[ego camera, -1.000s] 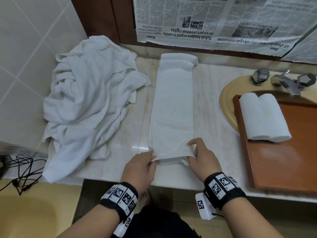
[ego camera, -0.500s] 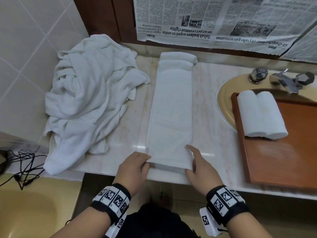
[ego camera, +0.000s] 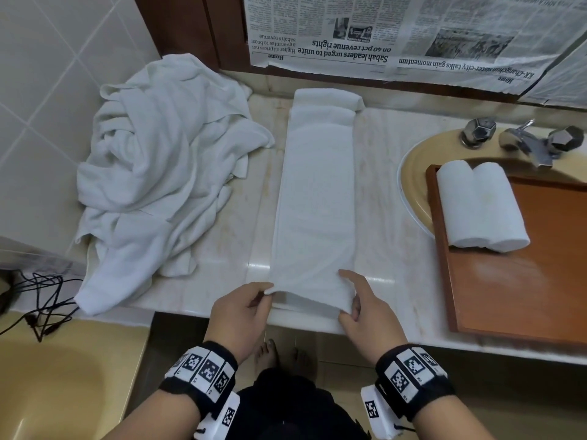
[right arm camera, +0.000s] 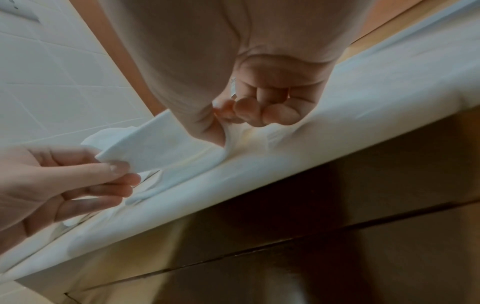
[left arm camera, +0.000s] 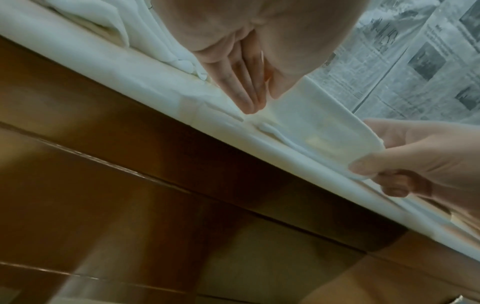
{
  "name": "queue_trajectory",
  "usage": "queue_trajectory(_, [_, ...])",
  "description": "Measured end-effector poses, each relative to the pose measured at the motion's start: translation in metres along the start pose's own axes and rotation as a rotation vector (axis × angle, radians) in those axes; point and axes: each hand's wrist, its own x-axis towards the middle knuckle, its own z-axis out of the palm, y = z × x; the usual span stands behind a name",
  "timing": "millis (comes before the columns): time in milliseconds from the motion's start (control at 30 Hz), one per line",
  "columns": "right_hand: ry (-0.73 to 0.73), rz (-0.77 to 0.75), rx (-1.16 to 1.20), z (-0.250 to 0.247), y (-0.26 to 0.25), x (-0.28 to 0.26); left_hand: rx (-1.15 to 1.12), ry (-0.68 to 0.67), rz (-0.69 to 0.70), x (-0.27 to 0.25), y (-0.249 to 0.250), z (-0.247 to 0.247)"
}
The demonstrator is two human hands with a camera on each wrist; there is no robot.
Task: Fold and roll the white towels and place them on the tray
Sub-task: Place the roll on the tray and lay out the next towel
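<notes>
A long folded white towel [ego camera: 317, 201] lies as a strip on the marble counter [ego camera: 381, 217], its far end bunched at the wall. My left hand [ego camera: 265, 295] pinches the strip's near left corner. My right hand [ego camera: 346, 296] pinches the near right corner, and the near edge is raised slightly off the counter. In the left wrist view the left fingers [left arm camera: 246, 92] meet the towel [left arm camera: 311, 119]. In the right wrist view the curled right fingers [right arm camera: 259, 111] grip the towel [right arm camera: 155, 144]. Two rolled white towels [ego camera: 479, 204] lie side by side on the brown tray [ego camera: 524, 296].
A heap of loose white towels [ego camera: 158, 173] fills the counter's left side against the tiled wall. The tray sits over a yellow sink [ego camera: 413, 173] with chrome taps [ego camera: 524, 141]. Newspaper [ego camera: 413, 36] covers the wall behind. Black cables [ego camera: 41, 300] hang at the left.
Half a second ago both hands lay beside the flat near end of the strip. Now they pinch its corners and hold the edge a little above the counter.
</notes>
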Motion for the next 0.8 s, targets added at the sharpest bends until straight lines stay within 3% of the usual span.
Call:
queue_trajectory(100, [-0.023,0.0,-0.035,-0.001,0.0,-0.003,0.129,-0.068,0.043,-0.001,-0.011,-0.003])
queue_trajectory(233, [-0.042,-0.005,-0.092,-0.007,-0.004,-0.005,0.281,-0.221,0.262,-0.006,-0.02,-0.005])
queue_trajectory(333, [-0.033,-0.005,-0.134,-0.013,-0.003,-0.005,0.125,-0.239,0.079,-0.006,-0.008,-0.008])
queue_trajectory(400, [-0.031,-0.014,-0.173,-0.014,-0.001,-0.003,-0.034,-0.188,-0.101,0.003,0.008,-0.006])
queue_trajectory(467, [-0.031,-0.019,-0.204,-0.013,0.0,-0.002,-0.039,-0.131,-0.191,0.019,0.027,-0.001])
queue_trajectory(667, [-0.017,-0.049,-0.217,-0.006,0.006,-0.003,0.046,-0.033,-0.325,0.069,0.05,0.02])
queue_trajectory(800, [-0.019,-0.078,-0.194,-0.004,0.012,-0.008,0.096,0.055,-0.292,0.066,0.048,0.02])
